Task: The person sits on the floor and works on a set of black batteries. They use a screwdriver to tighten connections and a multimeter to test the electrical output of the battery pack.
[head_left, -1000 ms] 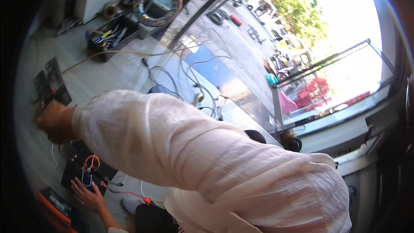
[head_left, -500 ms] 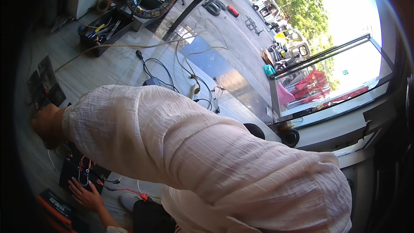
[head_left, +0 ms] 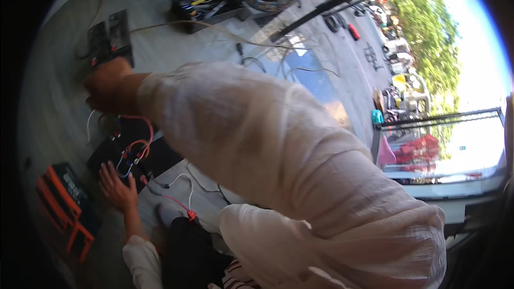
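My right hand (head_left: 108, 84) is hanging at the near edge of the panels (head_left: 120, 31), its grip hidden, so I cannot tell. My left hand (head_left: 119, 188) is lying nearer the box (head_left: 101, 153), fingers apart along its near edge.

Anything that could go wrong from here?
1. The left hand lies spread on the black box, right by its wiring; a small shift might tug a connection.
2. The loose pale sleeve of the reaching right arm seems to pass close over the orange-red wires and could snag them.
3. The red connector sits by the dark trouser leg; a knee might catch it.
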The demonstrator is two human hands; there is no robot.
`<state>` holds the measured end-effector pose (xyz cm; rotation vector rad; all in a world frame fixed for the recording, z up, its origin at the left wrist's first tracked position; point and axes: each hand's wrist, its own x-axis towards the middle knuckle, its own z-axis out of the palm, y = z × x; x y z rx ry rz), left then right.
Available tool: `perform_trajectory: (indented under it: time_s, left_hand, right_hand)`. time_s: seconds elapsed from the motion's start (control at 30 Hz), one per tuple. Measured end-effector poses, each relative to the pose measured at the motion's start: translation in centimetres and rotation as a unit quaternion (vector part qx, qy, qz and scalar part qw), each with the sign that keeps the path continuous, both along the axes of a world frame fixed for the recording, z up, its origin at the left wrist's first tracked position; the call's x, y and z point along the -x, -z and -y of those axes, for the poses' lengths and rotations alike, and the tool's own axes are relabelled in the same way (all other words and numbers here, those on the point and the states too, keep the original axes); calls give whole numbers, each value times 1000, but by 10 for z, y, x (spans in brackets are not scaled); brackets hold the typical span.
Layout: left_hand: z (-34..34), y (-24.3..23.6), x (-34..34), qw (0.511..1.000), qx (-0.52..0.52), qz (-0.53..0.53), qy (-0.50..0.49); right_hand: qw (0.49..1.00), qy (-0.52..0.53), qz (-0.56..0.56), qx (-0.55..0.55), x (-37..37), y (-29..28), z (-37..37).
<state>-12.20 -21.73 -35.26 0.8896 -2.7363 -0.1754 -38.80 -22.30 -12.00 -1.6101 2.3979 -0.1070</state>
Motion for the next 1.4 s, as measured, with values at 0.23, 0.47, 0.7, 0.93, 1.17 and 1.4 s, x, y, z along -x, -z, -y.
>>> perform_trajectory:
  time_s: [0.23,0.47,0.7,0.93,1.17,1.4]
  left_hand:
    - [18,-23,-13,998,-53,18,-14]
    - [11,-19,-17,997,-65,35,-35]
    - [10,-20,-12,997,-67,27,-35]
    - [14,-22,-18,996,-70,28,-36]
    - [13,-22,-15,997,-65,19,-31]
    - [18,-23,-17,993,-90,-83,4]
  right_hand:
    - [999,-25,-11,32,-2,-11,-6]
    - [991,-109,-52,54,-6,-11,-4]
    - [990,-107,-74,50,0,-8,-8]
    - [995,-69,-64,-21,-11,-15,0]
    - [963,-201,-64,169,2,2,-6]
    - [991,-88,-87,50,0,-1,-1]
